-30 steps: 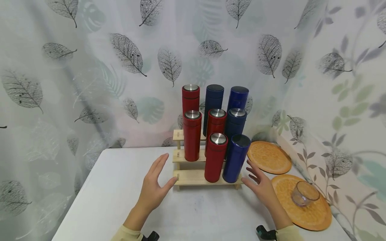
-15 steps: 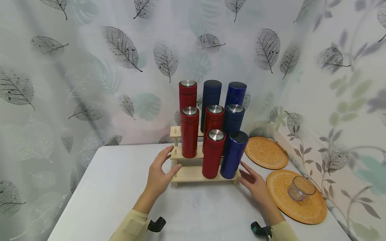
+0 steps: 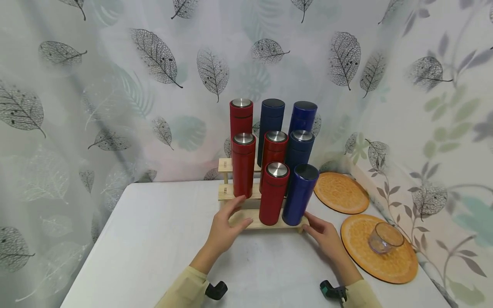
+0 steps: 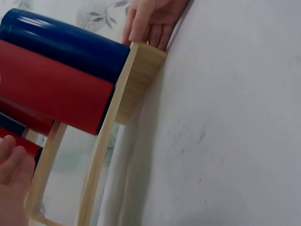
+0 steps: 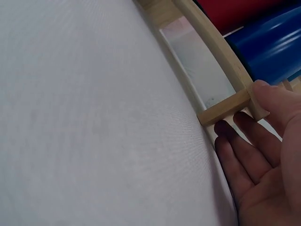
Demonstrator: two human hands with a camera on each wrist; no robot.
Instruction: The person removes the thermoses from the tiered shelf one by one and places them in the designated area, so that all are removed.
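A three-step wooden rack bears several red and blue vacuum flasks. On its lowest step stand a red flask and a glossy blue flask. Another red flask stands at the left of the middle step. My left hand is spread at the rack's left front, its fingers straight and holding nothing. At the right end of the lowest step, my right hand grips the rack; in the right wrist view the thumb lies against the step's end, with fingers beside the leg.
Right of the rack lie two round orange mats on the white table. A clear glass rests on the nearer mat. A leaf-patterned curtain hangs behind and along the right side.
My left hand has moved right, in front of the rack's left end. The right hand has come in from beside the rack to its right end. The flasks keep their places.
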